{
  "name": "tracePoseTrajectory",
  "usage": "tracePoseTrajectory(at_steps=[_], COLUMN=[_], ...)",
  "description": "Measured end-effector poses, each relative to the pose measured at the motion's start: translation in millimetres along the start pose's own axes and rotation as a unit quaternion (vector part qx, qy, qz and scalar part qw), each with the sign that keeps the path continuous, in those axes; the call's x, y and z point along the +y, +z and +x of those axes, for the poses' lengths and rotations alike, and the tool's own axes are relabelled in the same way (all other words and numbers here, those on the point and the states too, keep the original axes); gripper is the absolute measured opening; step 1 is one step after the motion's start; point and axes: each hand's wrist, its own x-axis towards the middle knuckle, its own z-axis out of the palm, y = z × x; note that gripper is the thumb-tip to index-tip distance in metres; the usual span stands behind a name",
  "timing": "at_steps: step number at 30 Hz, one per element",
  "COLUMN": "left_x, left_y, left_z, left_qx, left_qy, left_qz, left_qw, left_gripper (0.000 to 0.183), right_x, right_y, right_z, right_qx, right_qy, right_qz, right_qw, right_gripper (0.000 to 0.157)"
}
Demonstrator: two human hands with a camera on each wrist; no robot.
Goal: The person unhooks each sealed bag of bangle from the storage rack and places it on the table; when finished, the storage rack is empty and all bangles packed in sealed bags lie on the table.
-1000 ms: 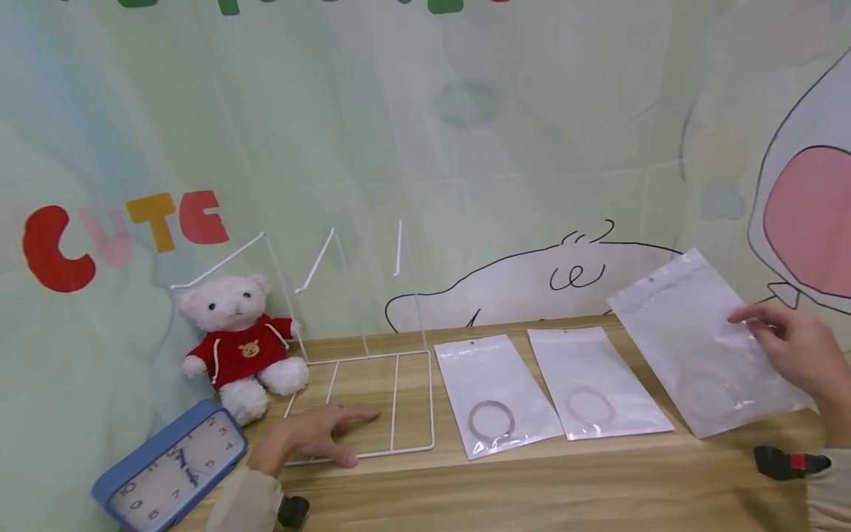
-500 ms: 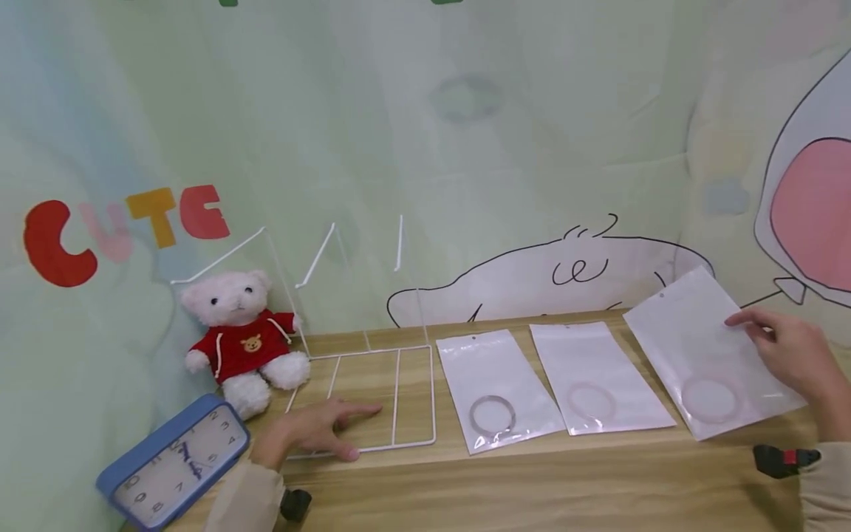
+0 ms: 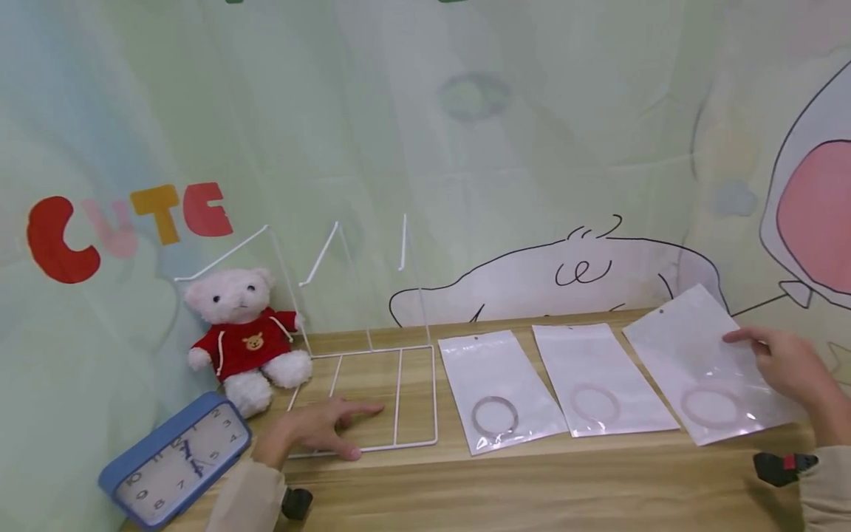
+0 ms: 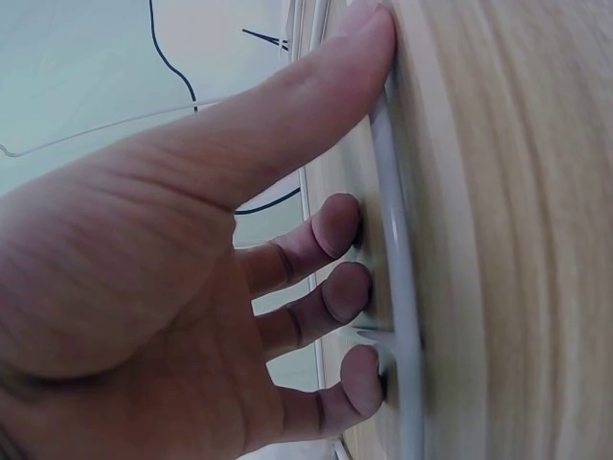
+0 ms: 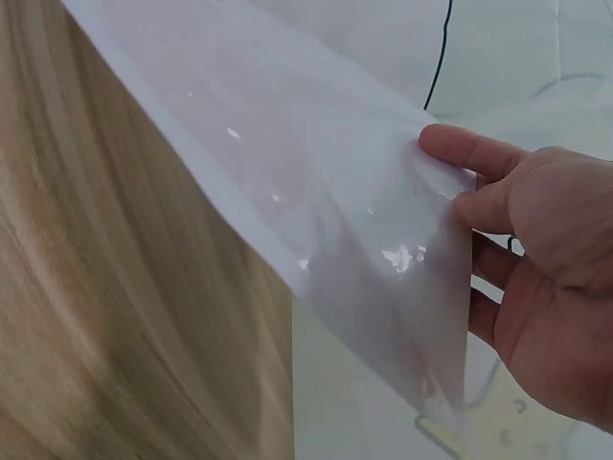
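In the head view my right hand (image 3: pixel 787 366) holds the right edge of a white plastic zip bag (image 3: pixel 685 343). The right wrist view shows thumb and fingers at the edge of this bag (image 5: pixel 287 144). A pale pink bangle shows through its lower part, and its left corner is down near the table. My left hand (image 3: pixel 322 428) rests low over the base of a white wire rack (image 3: pixel 399 395), index finger pointing right. In the left wrist view the thumb (image 4: pixel 316 105) lies along the front bar (image 4: pixel 397 230), with the other fingertips behind it.
Two more white bags lie flat left of the held one: a middle bag (image 3: pixel 578 351) with a pink bangle and a left bag (image 3: pixel 485 366) with a darker one. A white teddy bear (image 3: pixel 249 340) and a blue clock (image 3: pixel 156 454) stand left on the wooden table (image 3: pixel 518 491).
My right hand has lowered the right bag toward the table, slightly rightward, so it lies flatter. My left hand and the other bags stay in place; the head view shifts a little.
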Motion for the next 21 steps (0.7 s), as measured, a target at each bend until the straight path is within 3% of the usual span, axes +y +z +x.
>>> tracePoseTrajectory(at_steps=[6, 11, 18, 21], left_x=[0.3, 3.0, 5.4, 4.9], left_y=[0.5, 1.4, 2.6, 2.7], left_z=[1.2, 0.4, -3.4, -4.8], left_qx=[-0.002, -0.011, -0.010, -0.005], left_qy=[0.008, -0.012, -0.016, -0.011], left_qz=[0.008, 0.002, 0.003, 0.005], left_qw=[0.9999, 0.9999, 0.9998, 0.9999], left_gripper=[0.075, 0.075, 0.074, 0.074], right_x=[7, 16, 19, 21], right_y=[4.2, 8.8, 17.3, 20.7], right_z=[-1, -1, 1, 2], right_qx=[-0.027, -0.057, -0.036, -0.049], right_qy=[0.015, 0.013, -0.039, -0.039], right_qz=[0.007, 0.002, -0.003, 0.001], right_qw=[1.000, 0.998, 0.999, 0.998], right_gripper=[0.034, 0.037, 0.031, 0.030])
